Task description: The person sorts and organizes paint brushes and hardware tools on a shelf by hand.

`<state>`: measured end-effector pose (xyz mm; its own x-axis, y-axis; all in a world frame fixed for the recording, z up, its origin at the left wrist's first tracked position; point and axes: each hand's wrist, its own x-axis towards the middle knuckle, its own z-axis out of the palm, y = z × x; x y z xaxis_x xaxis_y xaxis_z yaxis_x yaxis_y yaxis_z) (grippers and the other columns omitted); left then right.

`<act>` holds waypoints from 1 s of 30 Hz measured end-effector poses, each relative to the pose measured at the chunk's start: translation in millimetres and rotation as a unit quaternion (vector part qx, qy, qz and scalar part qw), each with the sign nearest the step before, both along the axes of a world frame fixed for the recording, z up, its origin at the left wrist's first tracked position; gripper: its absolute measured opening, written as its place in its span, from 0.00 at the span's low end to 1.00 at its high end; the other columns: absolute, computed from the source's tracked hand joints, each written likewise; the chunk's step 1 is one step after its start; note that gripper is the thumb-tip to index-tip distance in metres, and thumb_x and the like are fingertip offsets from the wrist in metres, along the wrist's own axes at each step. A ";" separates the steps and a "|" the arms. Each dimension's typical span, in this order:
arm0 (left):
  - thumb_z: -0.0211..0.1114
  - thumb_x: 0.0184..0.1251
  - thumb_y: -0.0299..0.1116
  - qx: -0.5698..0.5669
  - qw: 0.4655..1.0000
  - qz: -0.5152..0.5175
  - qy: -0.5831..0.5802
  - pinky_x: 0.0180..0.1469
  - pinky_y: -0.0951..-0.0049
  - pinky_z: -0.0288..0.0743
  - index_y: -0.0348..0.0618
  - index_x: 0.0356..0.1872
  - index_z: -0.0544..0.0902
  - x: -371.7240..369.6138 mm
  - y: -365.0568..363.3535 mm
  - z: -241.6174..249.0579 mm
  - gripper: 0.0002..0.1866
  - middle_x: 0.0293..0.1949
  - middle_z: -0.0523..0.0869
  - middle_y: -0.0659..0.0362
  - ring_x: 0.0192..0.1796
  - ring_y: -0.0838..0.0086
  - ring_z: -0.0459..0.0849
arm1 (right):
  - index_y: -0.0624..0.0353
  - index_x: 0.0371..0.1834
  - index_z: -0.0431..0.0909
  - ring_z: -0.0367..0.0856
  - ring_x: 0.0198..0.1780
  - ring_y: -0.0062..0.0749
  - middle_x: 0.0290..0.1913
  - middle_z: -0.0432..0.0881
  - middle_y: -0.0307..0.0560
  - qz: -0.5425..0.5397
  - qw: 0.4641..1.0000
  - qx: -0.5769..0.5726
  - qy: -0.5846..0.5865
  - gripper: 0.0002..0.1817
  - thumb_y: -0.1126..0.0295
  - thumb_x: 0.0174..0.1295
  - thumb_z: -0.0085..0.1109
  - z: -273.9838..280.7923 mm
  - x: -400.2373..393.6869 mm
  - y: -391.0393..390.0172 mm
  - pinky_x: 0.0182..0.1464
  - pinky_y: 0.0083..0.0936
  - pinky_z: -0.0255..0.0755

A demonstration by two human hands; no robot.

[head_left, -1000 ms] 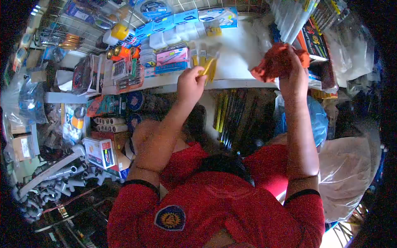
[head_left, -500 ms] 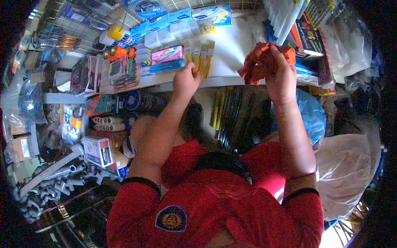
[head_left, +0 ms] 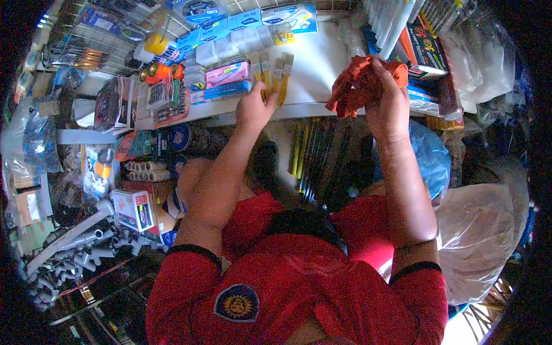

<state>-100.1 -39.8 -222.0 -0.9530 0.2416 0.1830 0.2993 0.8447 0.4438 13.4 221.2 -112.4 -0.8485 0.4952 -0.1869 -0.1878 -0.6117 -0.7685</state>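
Observation:
My left hand [head_left: 255, 110] is at the front edge of the white shelf, its thumb and fingers around the lower handles of flat paintbrushes [head_left: 266, 75]. Several of these brushes, with yellow handles and pale bristles, lie side by side, bristles pointing to the back. Exactly how many handles are between my fingers is hidden. To the right, above the shelf's front edge, my right hand [head_left: 391, 106] grips a crumpled orange-red cloth [head_left: 355, 86], thumb on top.
The white shelf [head_left: 319, 63] holds a pink box [head_left: 227, 73], blue boxes [head_left: 244, 20] and orange-capped cans [head_left: 154, 73]. Plastic-wrapped goods [head_left: 486, 63] stand at right. Below are long rods [head_left: 305, 149], a white sack [head_left: 477, 236] and grey pipe fittings [head_left: 86, 253].
The gap in the middle of the row of brushes looks slightly wider, and my left thumb and fingers are a little farther apart. My right hand keeps the cloth in nearly the same place.

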 end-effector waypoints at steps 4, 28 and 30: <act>0.72 0.59 0.41 -0.013 1.000 -0.013 0.001 0.32 0.55 0.76 0.48 0.51 0.79 -3.0 -5.9 -3.5 0.21 0.27 0.84 0.49 0.29 0.53 0.84 | 0.61 0.57 0.77 0.84 0.50 0.35 0.47 0.84 0.46 -0.011 1.000 -0.020 -0.013 0.15 0.68 0.69 0.57 -1.5 -2.7 -3.5 0.54 0.34 0.76; 0.69 0.61 0.43 -0.020 0.999 -0.024 -0.040 0.41 0.50 0.80 0.45 0.55 0.82 -8.8 -8.0 -10.1 0.23 0.34 0.87 0.45 0.38 0.48 0.86 | 0.63 0.56 0.76 0.85 0.47 0.37 0.45 0.84 0.47 0.005 1.000 -0.023 -0.008 0.15 0.68 0.70 0.56 -4.4 -3.3 -5.8 0.52 0.35 0.77; 0.69 0.61 0.43 -0.020 0.998 -0.018 -0.063 0.40 0.51 0.80 0.45 0.55 0.82 -6.6 -6.7 -6.2 0.23 0.33 0.87 0.46 0.37 0.48 0.86 | 0.63 0.56 0.76 0.85 0.47 0.37 0.45 0.84 0.47 0.014 1.000 -0.027 -0.006 0.16 0.68 0.70 0.56 -3.4 -2.5 -6.3 0.52 0.35 0.77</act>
